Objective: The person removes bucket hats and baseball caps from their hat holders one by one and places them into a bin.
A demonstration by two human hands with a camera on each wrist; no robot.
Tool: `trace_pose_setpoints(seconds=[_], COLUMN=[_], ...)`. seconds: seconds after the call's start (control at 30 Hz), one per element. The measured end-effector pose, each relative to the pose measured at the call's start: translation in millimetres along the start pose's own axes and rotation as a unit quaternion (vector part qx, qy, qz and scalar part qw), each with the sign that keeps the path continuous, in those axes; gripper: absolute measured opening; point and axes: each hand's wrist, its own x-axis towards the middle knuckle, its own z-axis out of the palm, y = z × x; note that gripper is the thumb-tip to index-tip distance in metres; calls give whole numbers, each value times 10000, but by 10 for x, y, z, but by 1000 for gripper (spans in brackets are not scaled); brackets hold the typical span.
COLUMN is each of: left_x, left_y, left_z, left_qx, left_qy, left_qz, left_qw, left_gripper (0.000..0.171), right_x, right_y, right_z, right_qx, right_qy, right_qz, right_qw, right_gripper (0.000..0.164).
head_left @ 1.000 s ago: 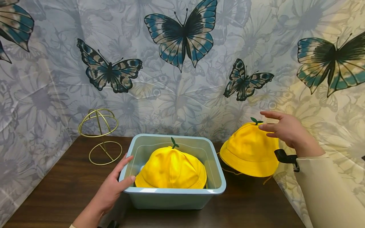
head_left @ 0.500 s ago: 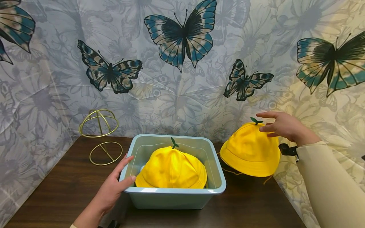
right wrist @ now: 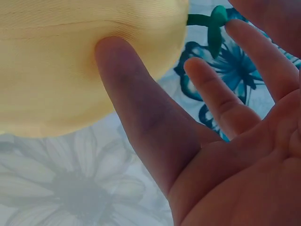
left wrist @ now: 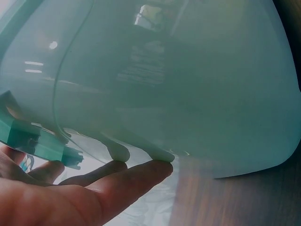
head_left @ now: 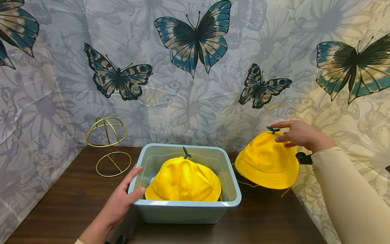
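A: Head view. Left hand?
B: Left hand (head_left: 120, 202) is at the left rim of the blue-green tub (head_left: 186, 204), thumb and index tips over the edge. Yellow hat (head_left: 182, 183) sits inside the tub.
A: Right hand?
B: Right hand (head_left: 304, 135) is up at the second hat (head_left: 268, 162), also yellow, right of the tub. Hand's by the green sprout (head_left: 273, 130) on top, grasping nothing.
A: Rest?
B: Gold wire stand (head_left: 109, 145) left of the tub. Dark wood table (head_left: 268, 217) under the tub.
A: Left wrist.
B: Fingers (left wrist: 136, 179) nearly straight, tips touching the tub's outer wall. Not clenched. How hard it presses, can't tell.
A: Right wrist.
B: Thumb (right wrist: 122, 61) fairly straight, touching the second hat's cloth, slight crease there. Other fingers spread well apart from the thumb, one tip right at the sprout; contact, can't tell. Hand's loose, no grip.
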Motion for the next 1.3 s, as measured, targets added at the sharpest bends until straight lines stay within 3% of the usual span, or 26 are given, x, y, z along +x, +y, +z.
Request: trace_pose_setpoints(seconds=[0.2,0.4,0.83,1.3], left_x=[0,-8,6,3], left_y=[6,4,-12,2], left_z=[6,-3,-17,-12], left_qx=[-101,-48,-2,29], left_qy=[-19,-20,-56,-35], left_qz=[-53,-26,1,-17], left_qw=[9999,10000,10000,10000], left_gripper=[66,66,65,65], right_x=[39,29,52,69], right_y=[47,53,12,40], right_z=[34,91,219,246], right_qx=[43,-19,-1320,-1656], right_qy=[-114,128,976,1364], right_qz=[74,22,-253,-392], right_qw=[9999,9999,9861,9759], right_gripper=[69,61,34,24])
